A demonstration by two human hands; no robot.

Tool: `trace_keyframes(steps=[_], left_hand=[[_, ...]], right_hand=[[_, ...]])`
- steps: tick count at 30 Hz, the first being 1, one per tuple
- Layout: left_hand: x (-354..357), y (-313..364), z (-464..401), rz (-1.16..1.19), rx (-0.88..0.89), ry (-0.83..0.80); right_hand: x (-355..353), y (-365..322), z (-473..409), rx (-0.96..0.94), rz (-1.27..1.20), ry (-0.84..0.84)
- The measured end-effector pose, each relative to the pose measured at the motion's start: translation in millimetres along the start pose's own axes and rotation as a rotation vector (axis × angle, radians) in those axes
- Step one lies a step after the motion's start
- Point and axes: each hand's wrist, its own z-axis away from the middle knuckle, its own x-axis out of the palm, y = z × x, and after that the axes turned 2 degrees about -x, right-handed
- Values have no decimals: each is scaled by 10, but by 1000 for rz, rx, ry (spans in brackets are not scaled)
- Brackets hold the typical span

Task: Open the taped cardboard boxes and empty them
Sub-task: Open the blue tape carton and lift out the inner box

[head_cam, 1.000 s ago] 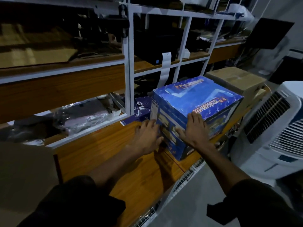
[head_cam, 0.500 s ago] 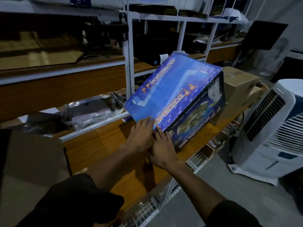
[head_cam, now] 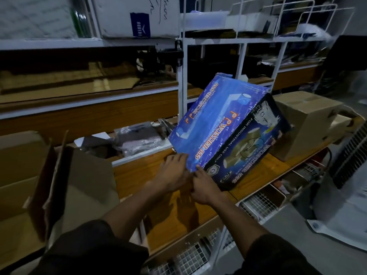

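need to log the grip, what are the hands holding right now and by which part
Both hands hold the tilted blue box at its near bottom corner: the left hand under the blue face's lower edge, the right hand at the corner itself.

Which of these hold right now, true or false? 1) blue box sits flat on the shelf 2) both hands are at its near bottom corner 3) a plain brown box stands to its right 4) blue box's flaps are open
1) False. The blue box is tilted, its near edge raised off the wooden shelf.
2) True. The left hand and right hand meet at that corner.
3) True. The brown box stands on the shelf to its right.
4) False. No flap of the blue box is open.
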Motion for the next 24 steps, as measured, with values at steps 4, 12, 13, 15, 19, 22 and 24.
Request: trace_keyframes(steps=[4, 12, 13, 15, 19, 22, 24], left_hand=[[-11, -55, 178, -34, -47, -43], [-7, -77, 347, -79, -37, 17], [8, -56, 353, -57, -18, 63], [17, 0, 362, -6, 20, 234], [-82, 14, 390, -30, 55, 679], [-232, 38, 299, -157, 188, 686], [-330, 82, 157, -159, 125, 566]], right_hand=[[54, -162, 51, 10, 66, -113], [-43, -366, 204, -85, -288, 115], [-126, -365, 228, -87, -300, 178], [-296, -351, 264, -93, -327, 299], [-531, -299, 307, -122, -369, 558], [-667, -284, 310, -91, -430, 634], [-716, -280, 317, -104, -463, 649]])
